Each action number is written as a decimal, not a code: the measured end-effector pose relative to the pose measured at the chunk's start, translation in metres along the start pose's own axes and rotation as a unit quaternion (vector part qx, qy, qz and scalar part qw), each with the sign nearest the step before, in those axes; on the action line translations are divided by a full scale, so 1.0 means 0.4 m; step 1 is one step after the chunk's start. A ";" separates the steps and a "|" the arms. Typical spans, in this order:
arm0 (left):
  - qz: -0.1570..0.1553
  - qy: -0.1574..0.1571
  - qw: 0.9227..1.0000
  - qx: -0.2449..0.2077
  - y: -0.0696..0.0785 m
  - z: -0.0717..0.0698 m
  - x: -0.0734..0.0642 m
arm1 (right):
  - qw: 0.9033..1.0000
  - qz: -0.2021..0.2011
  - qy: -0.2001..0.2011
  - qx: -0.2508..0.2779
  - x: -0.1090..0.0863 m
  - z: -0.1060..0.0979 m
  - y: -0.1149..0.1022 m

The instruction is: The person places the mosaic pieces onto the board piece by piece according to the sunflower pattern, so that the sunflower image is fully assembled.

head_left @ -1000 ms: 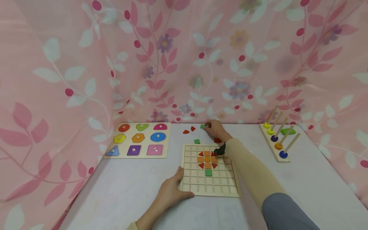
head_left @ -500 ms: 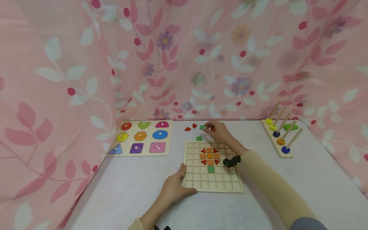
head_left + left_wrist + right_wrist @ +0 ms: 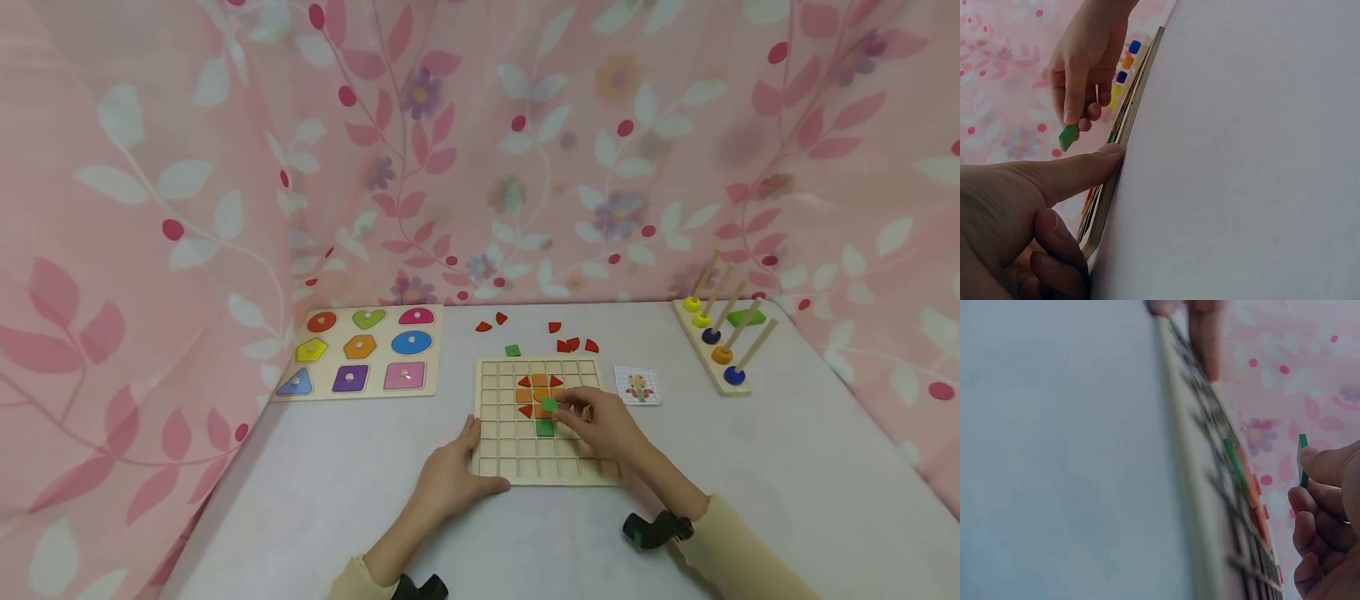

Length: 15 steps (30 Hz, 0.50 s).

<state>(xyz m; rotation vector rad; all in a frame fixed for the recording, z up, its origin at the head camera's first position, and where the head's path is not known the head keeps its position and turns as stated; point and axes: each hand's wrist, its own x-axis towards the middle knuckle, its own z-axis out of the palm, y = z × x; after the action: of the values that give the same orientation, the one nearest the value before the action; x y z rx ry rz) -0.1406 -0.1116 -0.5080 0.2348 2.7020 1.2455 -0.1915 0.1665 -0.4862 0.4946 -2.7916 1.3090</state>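
Note:
My right hand pinches a small green square tile between thumb and fingertips, over the middle of a wooden grid board. In the right wrist view the tile is seen edge-on, apart from the board. My left hand holds the board's near left corner, thumb along the front edge and fingers at the left side. On the board lie orange tiles, red wedge pieces and another green tile. The right hand and its tile hide part of this pattern.
Behind the board lie a loose green tile and several red wedges. A pattern card is to its right. A knobbed shape puzzle sits at left, a peg stand and green block at right.
My right hand has picked up the green tile from the back of the table and brought it toward me, over the board. The pattern card is now uncovered. My left hand stays at the corner.

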 end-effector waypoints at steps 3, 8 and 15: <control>0.001 0.003 1.000 0.006 0.002 0.000 0.002 | 1.000 0.018 -0.015 0.006 -0.040 0.006 0.006; -0.002 0.003 1.000 0.008 0.003 -0.003 0.002 | 0.999 0.018 -0.036 0.016 -0.080 0.025 0.015; -0.003 0.001 1.000 0.005 0.004 -0.003 0.003 | 0.999 -0.029 -0.025 -0.014 -0.093 0.043 0.026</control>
<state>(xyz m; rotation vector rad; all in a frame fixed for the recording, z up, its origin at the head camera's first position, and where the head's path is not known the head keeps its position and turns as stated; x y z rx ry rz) -0.1418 -0.1109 -0.5061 0.2255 2.7088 1.2308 -0.1573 0.1699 -0.5105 0.6103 -2.8075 1.2610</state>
